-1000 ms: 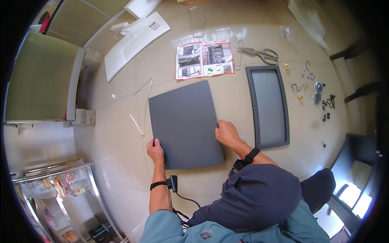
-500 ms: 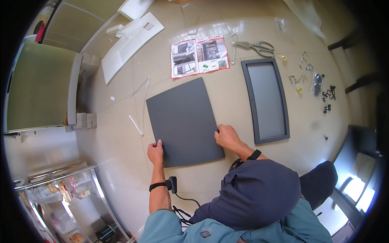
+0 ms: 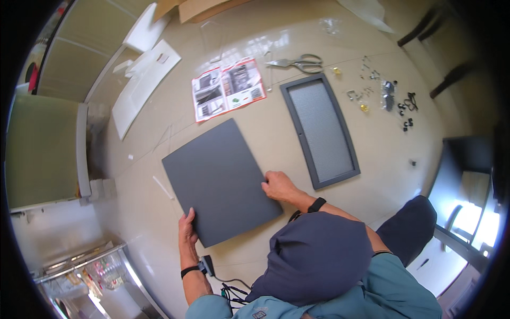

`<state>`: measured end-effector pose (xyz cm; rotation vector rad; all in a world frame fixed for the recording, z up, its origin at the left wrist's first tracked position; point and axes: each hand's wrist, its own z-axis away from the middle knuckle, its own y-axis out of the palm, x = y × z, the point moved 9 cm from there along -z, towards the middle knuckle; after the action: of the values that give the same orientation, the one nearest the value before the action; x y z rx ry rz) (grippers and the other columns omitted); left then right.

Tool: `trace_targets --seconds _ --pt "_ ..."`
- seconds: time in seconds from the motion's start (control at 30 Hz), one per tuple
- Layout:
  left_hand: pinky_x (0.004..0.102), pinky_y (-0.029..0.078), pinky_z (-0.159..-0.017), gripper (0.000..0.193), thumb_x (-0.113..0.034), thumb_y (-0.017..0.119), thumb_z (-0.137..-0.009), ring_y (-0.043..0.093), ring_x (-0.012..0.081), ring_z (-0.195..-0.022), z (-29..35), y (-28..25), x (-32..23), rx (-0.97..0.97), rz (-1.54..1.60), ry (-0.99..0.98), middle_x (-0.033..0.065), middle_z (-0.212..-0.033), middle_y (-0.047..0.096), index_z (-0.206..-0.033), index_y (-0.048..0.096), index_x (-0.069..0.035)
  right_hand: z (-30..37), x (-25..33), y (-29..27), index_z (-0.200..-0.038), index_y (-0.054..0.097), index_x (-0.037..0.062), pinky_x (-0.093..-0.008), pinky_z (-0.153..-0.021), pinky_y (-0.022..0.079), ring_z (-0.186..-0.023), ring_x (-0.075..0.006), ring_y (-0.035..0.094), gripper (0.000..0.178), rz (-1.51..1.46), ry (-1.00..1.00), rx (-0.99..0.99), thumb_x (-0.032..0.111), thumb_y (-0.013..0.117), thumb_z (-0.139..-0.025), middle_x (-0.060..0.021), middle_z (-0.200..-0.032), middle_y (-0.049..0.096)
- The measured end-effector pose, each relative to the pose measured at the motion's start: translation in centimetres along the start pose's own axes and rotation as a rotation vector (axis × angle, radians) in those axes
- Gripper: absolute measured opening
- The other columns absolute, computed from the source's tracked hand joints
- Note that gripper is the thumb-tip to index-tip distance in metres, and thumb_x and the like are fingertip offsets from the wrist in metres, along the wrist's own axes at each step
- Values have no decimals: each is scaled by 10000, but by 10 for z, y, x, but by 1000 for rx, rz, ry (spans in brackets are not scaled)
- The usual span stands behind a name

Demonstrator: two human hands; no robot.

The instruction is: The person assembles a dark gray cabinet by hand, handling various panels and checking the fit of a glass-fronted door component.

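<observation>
- The dark grey panel [image 3: 220,181] lies flat on the pale floor [image 3: 159,228], tilted, with bare floor along its left and near edges.
- Just beside its right edge lies a framed ribbed panel [image 3: 321,130]; a leaflet [image 3: 228,89] sits beyond its far edge.
- The left hand [image 3: 187,231] grips the panel's near left corner, fingers curled over the edge.
- The right hand [image 3: 279,186] presses its right edge, fingers bent.

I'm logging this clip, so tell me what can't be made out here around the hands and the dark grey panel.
Head view, the only one:
- Underside of the dark grey panel: faces the floor.
- Left hand fingers: curled under the panel's edge.
- Right hand palm: turned down on the panel's edge.
- Small hardware pieces: too small to tell kinds.
- Cardboard box: cut off by the top edge.
- The person's lap: hidden behind the dark cap.
</observation>
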<state>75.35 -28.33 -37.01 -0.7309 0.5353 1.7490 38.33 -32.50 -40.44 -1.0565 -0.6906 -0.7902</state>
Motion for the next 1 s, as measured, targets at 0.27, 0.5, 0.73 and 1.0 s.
trace_targets --seconds 0.27,0.5,0.73,1.0 --pt "330 527 -779 263 -198 655 -915 643 193 -828 25 4 -31 -124 -26 185 83 -963 676 -1061 626 18 4 9 2 -889 591 -73 -497 -810 485 -894 -450 613 323 -21 -67 14 247 597 -848 -296 -887 637" --pt "289 496 -754 251 -184 666 -905 607 142 -802 40 -4 -38 -217 -105 416 53 -937 671 -1033 648 32 6 4 -8 -1055 634 -37 -429 -832 497 -923 -409 634 380 -106 91 119 275 596 -842 -249 -988 666" --pt "263 474 -764 269 -161 679 -876 593 128 -812 70 28 -106 -13 -153 780 45 -935 671 -1042 646 48 7 36 -45 -1059 669 -23 -299 -782 491 -835 -134 614 271 -763 88 317 184 653 -885 -44 -938 687" --pt "248 476 -745 212 -31 707 -794 605 124 -808 78 87 -184 208 -164 848 38 -922 681 -989 665 41 -1 81 -142 -1092 681 -2 -271 -819 515 -899 -122 639 259 -512 -185 149 -32 654 -837 -65 -998 709"
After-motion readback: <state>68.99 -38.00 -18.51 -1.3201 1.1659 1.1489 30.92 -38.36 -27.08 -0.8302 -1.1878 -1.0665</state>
